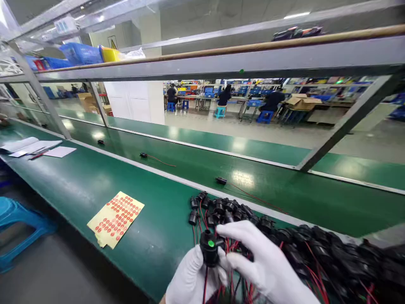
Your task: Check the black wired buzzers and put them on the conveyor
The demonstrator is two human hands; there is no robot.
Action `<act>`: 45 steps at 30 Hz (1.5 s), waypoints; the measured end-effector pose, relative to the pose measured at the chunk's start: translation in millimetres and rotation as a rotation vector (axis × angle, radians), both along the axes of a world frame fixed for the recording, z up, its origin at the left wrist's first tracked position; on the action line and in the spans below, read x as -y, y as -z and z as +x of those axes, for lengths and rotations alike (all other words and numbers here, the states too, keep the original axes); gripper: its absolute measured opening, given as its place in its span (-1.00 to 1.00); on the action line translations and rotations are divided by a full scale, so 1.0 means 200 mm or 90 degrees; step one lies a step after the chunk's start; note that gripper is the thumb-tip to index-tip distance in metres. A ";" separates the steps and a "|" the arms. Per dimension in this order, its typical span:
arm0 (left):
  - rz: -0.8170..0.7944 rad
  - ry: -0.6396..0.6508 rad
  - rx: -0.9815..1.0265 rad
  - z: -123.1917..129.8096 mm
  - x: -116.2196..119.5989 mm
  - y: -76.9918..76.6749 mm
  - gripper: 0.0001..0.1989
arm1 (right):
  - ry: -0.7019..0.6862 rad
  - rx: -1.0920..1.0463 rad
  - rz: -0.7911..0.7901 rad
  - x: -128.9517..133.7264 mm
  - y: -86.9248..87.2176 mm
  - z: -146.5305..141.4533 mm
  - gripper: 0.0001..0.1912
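My left hand (191, 272), in a white glove, grips a small black pump-like cylinder (209, 249) between thumb and fingers. A round green sticker (211, 243) is on its side, and a red wire hangs below it. Also gloved, my right hand (259, 257) is just right of the cylinder, thumb and index finger apart; whether it touches the part I cannot tell. Behind and to the right lies a large heap of similar black cylinders (329, 249) with red and black wires, partly covered by my right hand.
A yellow sheet of red round stickers (117, 218) lies on the green bench (158, 228). Single wired cylinders, one of them here (221, 180), lie on the strip behind. Papers (31, 147) are far left. A shelf beam (221, 57) crosses above; a blue stool (19, 228) stands left.
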State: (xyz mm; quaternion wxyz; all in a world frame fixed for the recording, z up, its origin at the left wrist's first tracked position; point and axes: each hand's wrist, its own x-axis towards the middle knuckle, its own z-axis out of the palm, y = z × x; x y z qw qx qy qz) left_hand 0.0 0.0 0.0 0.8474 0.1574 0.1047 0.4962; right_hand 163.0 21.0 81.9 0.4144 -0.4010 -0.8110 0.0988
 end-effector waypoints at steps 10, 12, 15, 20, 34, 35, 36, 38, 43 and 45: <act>-0.038 0.109 0.017 0.01 0.05 -0.04 -0.42 | -0.067 -0.056 -0.034 0.06 -0.12 0.02 -0.74; -0.065 0.157 0.011 -0.01 0.05 -0.07 -0.42 | -0.044 -0.059 -0.087 0.04 -0.14 0.02 -0.75; -0.086 0.209 0.007 -0.03 0.06 -0.12 -0.45 | -0.052 -0.004 -0.151 0.00 -0.20 0.02 -0.70; -0.107 0.212 -0.020 -0.02 0.10 -0.12 -0.43 | -0.105 0.124 -0.213 -0.02 -0.28 0.01 -0.64; -0.223 0.122 -0.098 0.01 0.14 -0.10 -0.58 | -0.116 0.154 -0.268 0.02 -0.26 0.03 -0.75; -0.224 0.106 -0.100 0.01 0.14 -0.07 -0.59 | -0.136 0.139 -0.281 0.02 -0.27 0.04 -0.74; -0.218 0.097 -0.105 0.01 0.14 -0.04 -0.59 | -0.152 0.126 -0.294 0.02 -0.28 0.04 -0.73; -0.185 0.108 -0.123 0.00 0.13 0.00 -0.60 | -0.171 0.104 -0.318 0.01 -0.30 0.05 -0.73; -0.120 0.183 -0.159 0.00 0.08 0.08 -0.68 | -0.172 0.085 -0.368 0.02 -0.32 0.04 -0.74; -0.115 0.205 -0.166 0.01 0.06 0.10 -0.68 | -0.166 0.081 -0.389 0.03 -0.32 0.04 -0.71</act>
